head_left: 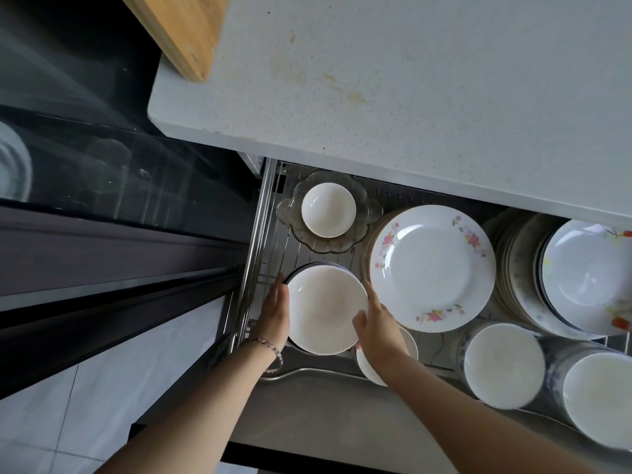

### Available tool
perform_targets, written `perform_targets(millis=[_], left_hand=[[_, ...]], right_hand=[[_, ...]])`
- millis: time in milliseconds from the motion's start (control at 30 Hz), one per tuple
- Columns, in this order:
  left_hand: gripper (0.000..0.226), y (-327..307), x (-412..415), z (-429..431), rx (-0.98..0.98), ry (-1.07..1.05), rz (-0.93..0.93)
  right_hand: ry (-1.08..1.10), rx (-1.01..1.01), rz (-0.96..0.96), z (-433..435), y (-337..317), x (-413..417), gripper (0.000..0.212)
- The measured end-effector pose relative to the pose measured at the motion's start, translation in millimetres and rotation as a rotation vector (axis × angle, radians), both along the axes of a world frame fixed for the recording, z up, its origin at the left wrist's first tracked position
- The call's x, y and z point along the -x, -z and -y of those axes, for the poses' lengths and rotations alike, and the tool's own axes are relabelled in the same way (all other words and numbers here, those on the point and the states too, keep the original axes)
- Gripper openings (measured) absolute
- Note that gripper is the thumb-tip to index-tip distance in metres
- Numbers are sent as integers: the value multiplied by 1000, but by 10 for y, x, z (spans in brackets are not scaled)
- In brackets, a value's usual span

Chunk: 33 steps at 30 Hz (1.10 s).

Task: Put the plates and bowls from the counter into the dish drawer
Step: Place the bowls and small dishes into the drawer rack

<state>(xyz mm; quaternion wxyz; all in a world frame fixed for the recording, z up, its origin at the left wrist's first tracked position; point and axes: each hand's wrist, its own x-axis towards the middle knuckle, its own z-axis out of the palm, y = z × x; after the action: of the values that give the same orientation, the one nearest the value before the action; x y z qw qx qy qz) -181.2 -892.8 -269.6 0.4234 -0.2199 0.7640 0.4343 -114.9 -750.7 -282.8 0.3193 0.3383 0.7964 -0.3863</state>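
A plain white bowl (pixel 325 307) sits on top of a stack at the front left of the open dish drawer (pixel 263 241). My left hand (pixel 275 314) presses flat against its left rim, and my right hand (pixel 376 323) grips its right rim with thumb on top. A stack of flowered plates (pixel 432 268) stands just to the right. At the back left a small white bowl (pixel 328 210) rests inside a clear glass dish (pixel 367 213). The grey counter (pixel 410 80) above shows no plates or bowls.
More plate stacks (pixel 581 275) and white bowl stacks (pixel 502 364) fill the drawer's right side. A small bowl (pixel 371 369) lies partly under my right wrist. A wooden cutting board (pixel 184 29) overhangs the counter's left corner. A dark glass appliance front (pixel 102 172) stands to the left.
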Motion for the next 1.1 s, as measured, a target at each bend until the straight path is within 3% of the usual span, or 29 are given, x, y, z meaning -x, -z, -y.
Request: perform_targets(millis=[67, 167, 267, 400, 467, 533, 667, 767, 1100], left_hand=[[56, 22, -21, 0, -4, -23, 52], [88, 134, -75, 58, -20, -60, 141], [94, 266, -107, 93, 4, -140, 173], [60, -147, 37, -136, 68, -305, 244], [56, -168, 38, -157, 83, -358, 217], [54, -130, 20, -152, 139, -262, 118], [40, -177, -2, -88, 354, 144, -99], [25, -423, 146, -124, 373, 339, -235], [24, -1351, 437, -704, 293, 480, -173]], right_hand=[[-27, -38, -1, -28, 15, 49, 50], [-56, -59, 22, -58, -2, 97, 49], [-125, -48, 48, -115, 6, 129, 47], [-150, 5, 61, -185, -8, 162, 49], [-149, 23, 73, -199, -43, 141, 56], [-150, 14, 95, -220, -79, 114, 59], [-283, -66, 109, -348, -245, 117, 45], [-368, -41, 115, -549, -496, 253, 34], [-524, -61, -81, -1090, -1566, 666, 34]])
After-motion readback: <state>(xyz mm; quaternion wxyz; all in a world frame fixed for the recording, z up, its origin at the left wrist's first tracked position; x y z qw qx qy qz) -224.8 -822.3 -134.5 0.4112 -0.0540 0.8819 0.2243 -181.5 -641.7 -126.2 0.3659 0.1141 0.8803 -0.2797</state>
